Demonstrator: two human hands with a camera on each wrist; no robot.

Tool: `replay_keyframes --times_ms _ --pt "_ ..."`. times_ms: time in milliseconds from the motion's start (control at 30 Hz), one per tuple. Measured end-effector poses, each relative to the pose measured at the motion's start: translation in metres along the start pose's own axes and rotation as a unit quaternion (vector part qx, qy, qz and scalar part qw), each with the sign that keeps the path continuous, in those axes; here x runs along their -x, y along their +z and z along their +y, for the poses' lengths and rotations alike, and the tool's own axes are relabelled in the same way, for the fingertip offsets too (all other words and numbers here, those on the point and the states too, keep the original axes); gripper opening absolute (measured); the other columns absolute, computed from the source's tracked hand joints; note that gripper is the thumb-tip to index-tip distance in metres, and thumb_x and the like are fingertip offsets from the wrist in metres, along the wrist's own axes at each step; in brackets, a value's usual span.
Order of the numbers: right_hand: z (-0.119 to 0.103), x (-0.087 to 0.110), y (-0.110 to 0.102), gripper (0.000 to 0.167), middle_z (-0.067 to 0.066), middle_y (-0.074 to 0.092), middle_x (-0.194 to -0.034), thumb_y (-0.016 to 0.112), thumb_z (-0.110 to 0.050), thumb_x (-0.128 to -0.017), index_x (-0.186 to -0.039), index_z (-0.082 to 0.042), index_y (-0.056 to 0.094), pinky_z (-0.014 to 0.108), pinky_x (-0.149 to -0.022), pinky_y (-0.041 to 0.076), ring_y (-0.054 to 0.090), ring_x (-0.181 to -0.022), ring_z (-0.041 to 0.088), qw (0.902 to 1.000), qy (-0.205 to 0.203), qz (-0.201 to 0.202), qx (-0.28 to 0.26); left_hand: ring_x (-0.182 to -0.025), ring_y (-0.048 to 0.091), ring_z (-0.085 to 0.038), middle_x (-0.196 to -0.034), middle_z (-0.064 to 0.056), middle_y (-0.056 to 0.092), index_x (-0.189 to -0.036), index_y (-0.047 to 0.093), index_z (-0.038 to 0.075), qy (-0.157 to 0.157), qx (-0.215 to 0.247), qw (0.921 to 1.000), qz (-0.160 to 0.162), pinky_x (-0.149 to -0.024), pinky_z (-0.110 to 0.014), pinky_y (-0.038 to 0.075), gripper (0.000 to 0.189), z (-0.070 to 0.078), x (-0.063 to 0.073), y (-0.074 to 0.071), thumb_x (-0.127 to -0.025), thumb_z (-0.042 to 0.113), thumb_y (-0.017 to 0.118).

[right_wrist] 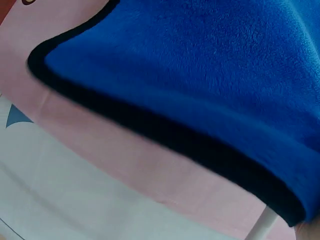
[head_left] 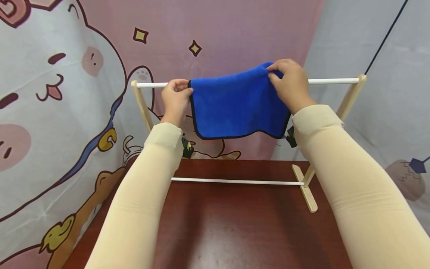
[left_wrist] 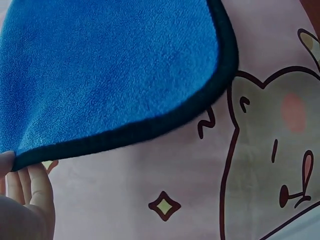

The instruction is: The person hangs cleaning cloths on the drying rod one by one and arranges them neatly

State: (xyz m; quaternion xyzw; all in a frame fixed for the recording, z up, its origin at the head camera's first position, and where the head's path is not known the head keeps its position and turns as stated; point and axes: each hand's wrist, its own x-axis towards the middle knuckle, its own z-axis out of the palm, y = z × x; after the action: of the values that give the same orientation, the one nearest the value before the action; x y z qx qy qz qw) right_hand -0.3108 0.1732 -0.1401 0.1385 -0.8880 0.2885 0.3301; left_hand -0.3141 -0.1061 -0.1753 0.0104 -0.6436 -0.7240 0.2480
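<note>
A blue towel (head_left: pixel 235 104) with a dark edging hangs across the top white rail (head_left: pixel 332 81) of a wooden rack. At its upper left edge my left hand (head_left: pixel 176 99) pinches the cloth between thumb and fingers. My right hand (head_left: pixel 291 84) pinches the upper right part, which is lifted a little higher than the left and bunched there. In the left wrist view, the thumb and fingers (left_wrist: pixel 37 190) hold the towel's dark edge. The right wrist view has the towel (right_wrist: pixel 200 65) filling the upper part, with only a sliver of the hand at the lower right corner.
The rack has slanted wooden legs (head_left: pixel 351 97), a wooden foot (head_left: pixel 305 188) and a lower white rail (head_left: pixel 235 181). It stands on a dark red-brown table (head_left: pixel 235 224). Behind hangs a pink and white cartoon-printed cloth (head_left: pixel 228 33).
</note>
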Motion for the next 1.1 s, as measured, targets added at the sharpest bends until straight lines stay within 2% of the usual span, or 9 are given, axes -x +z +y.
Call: replay_keyframes --times_ms 267,367,500,633,800,933,1100 --pt "0.001 -0.001 0.001 0.031 0.017 0.057 -0.132 0.053 -0.014 -0.098 -0.123 -0.003 0.066 0.04 -0.112 0.029 0.045 -0.128 0.034 0.9993 0.009 -0.03 0.023 -0.076 0.056 -0.012 -0.087 -0.001 0.057 -0.097 0.061 0.008 -0.034 0.012 0.9993 -0.014 -0.073 -0.03 0.05 0.015 -0.008 0.005 -0.004 -0.087 -0.002 0.066" --pt "0.001 -0.002 0.001 0.031 0.018 0.057 -0.132 0.051 -0.014 -0.098 -0.123 -0.003 0.066 0.041 -0.112 0.028 0.045 -0.128 0.034 0.999 0.013 -0.032 0.03 -0.079 0.059 -0.014 -0.09 -0.002 0.057 -0.101 0.061 0.007 -0.049 0.017 0.9981 -0.032 -0.081 -0.037 0.052 0.015 -0.014 0.007 -0.006 -0.089 0.002 0.067" --pt "0.003 -0.003 0.002 0.031 0.017 0.057 -0.132 0.051 -0.015 -0.098 -0.124 -0.004 0.066 0.041 -0.112 0.028 0.045 -0.129 0.034 0.9984 0.023 -0.034 0.039 -0.086 0.061 -0.017 -0.098 -0.004 0.061 -0.111 0.061 0.006 -0.071 -0.009 0.9952 -0.067 -0.088 -0.04 0.052 0.021 -0.021 0.008 -0.007 -0.091 0.01 0.067" --pt "0.004 -0.005 0.003 0.034 0.016 0.053 -0.136 0.054 -0.021 -0.098 -0.129 -0.008 0.063 0.044 -0.111 0.03 0.043 -0.13 0.033 0.997 0.051 -0.027 0.052 -0.091 0.06 -0.017 -0.103 -0.004 0.062 -0.113 0.062 0.006 -0.082 -0.038 0.9921 -0.087 -0.086 -0.035 0.053 0.022 -0.025 0.01 -0.009 -0.094 0.016 0.065" --pt "0.004 -0.007 0.003 0.037 0.017 0.048 -0.133 0.058 -0.03 -0.097 -0.125 -0.008 0.063 0.048 -0.104 0.037 0.042 -0.127 0.032 0.9928 0.093 -0.01 0.075 -0.085 0.058 -0.015 -0.097 -0.003 0.062 -0.108 0.063 0.006 -0.071 -0.022 0.9934 -0.087 -0.079 -0.032 0.053 0.017 -0.023 0.011 -0.007 -0.094 0.015 0.064" --pt "0.005 -0.009 0.002 0.035 0.02 0.05 -0.127 0.055 -0.03 -0.098 -0.118 -0.003 0.067 0.051 -0.102 0.036 0.043 -0.123 0.036 0.9917 0.088 -0.028 0.089 -0.082 0.057 -0.013 -0.095 -0.002 0.062 -0.109 0.064 0.006 -0.062 -0.018 0.9945 -0.082 -0.074 -0.029 0.052 0.018 -0.018 0.011 -0.005 -0.093 0.016 0.065" --pt "0.009 -0.011 -0.001 0.043 0.022 0.054 -0.13 0.046 -0.033 -0.101 -0.125 -0.003 0.064 0.051 -0.107 0.031 0.043 -0.126 0.04 0.9902 0.072 -0.068 0.098 -0.081 0.058 -0.015 -0.095 -0.003 0.062 -0.109 0.064 0.005 -0.064 -0.005 0.9951 -0.075 -0.072 -0.028 0.052 0.018 -0.014 0.012 -0.002 -0.093 0.014 0.065"
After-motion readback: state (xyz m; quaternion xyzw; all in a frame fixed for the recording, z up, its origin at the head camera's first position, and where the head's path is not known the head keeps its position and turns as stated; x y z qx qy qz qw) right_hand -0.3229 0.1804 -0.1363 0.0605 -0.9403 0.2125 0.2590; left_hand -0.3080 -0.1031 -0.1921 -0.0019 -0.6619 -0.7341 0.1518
